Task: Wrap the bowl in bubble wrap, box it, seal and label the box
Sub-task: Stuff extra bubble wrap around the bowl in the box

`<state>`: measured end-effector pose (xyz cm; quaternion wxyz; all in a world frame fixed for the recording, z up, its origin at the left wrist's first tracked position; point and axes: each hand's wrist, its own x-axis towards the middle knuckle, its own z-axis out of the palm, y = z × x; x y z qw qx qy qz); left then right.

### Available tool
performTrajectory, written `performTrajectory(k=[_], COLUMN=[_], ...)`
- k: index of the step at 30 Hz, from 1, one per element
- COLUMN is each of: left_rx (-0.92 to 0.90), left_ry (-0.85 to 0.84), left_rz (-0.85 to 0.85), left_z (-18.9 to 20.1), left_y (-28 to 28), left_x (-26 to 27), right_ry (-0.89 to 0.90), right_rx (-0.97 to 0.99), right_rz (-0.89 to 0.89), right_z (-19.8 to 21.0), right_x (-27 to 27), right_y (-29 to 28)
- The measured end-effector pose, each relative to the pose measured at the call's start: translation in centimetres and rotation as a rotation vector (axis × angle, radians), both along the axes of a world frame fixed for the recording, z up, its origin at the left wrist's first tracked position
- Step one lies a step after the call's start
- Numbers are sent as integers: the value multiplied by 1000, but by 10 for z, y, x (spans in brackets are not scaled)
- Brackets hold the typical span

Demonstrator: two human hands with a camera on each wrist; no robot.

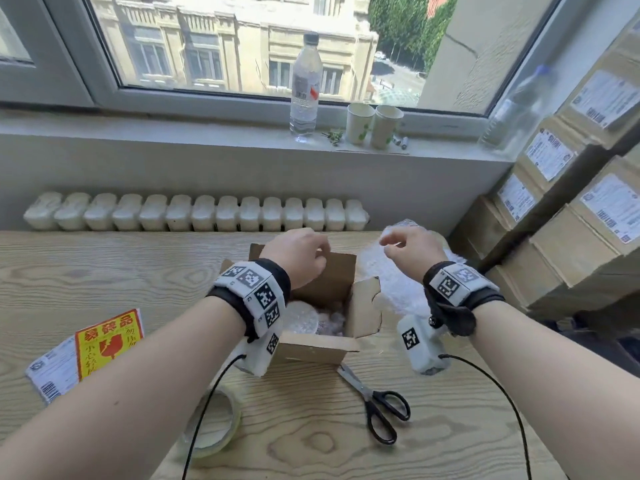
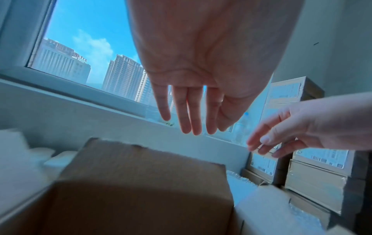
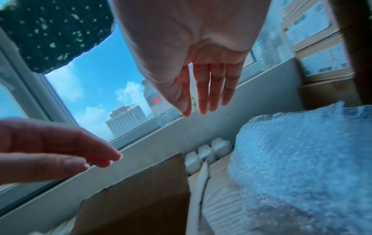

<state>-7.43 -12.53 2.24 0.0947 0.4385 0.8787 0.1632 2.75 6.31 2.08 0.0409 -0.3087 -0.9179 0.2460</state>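
An open cardboard box (image 1: 363, 310) stands mid-table with the bubble-wrapped bowl (image 1: 300, 318) lying inside. My left hand (image 1: 320, 251) hovers over the box's far flap (image 2: 141, 174), fingers (image 2: 191, 114) straight and holding nothing. Level with it, my right hand (image 1: 389, 244) hangs above the loose bubble wrap (image 1: 391, 282) to the right of the box; its fingers (image 3: 203, 95) are relaxed and empty. In the right wrist view the bubble wrap (image 3: 302, 159) lies below the palm. A red and yellow fragile sticker (image 1: 107, 341) and a white shipping label (image 1: 52, 372) lie at the table's left.
Black-handled scissors (image 1: 381, 407) and a clear tape roll (image 1: 214, 427) lie in front of the box. Labelled cartons (image 1: 571, 220) are stacked at the right. A water bottle (image 1: 304, 88) and two paper cups (image 1: 374, 124) stand on the sill above a radiator (image 1: 194, 213).
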Motion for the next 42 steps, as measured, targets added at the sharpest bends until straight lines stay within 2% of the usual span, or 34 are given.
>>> performTrajectory(k=[5, 10, 16, 21, 26, 32, 37, 42], left_rx=[7, -51, -277, -461, -567, -600, -471, -231], left_ry=[46, 17, -149, -270, -340, -308, -298, -270], left_rz=[-40, -42, 48, 101, 88, 73, 152, 235], left_z=[13, 5, -38, -72, -88, -84, -79, -65], left_y=[59, 133, 201, 224, 231, 228, 217, 208], left_x=[19, 37, 49, 57, 69, 78, 78, 80], right_ry=[-80, -174, -317, -490, -433, -513, -415, -76], right_rx=[15, -32, -85, -201, -220, -140, -154, -241], right_rz=[-88, -160, -12, 106, 76, 146, 102, 6], right_z=[-2, -15, -65, -103, -119, -120, -118, -84], right_x=[28, 51, 66, 69, 75, 75, 80, 83], right_y=[51, 109, 153, 169, 175, 173, 169, 166])
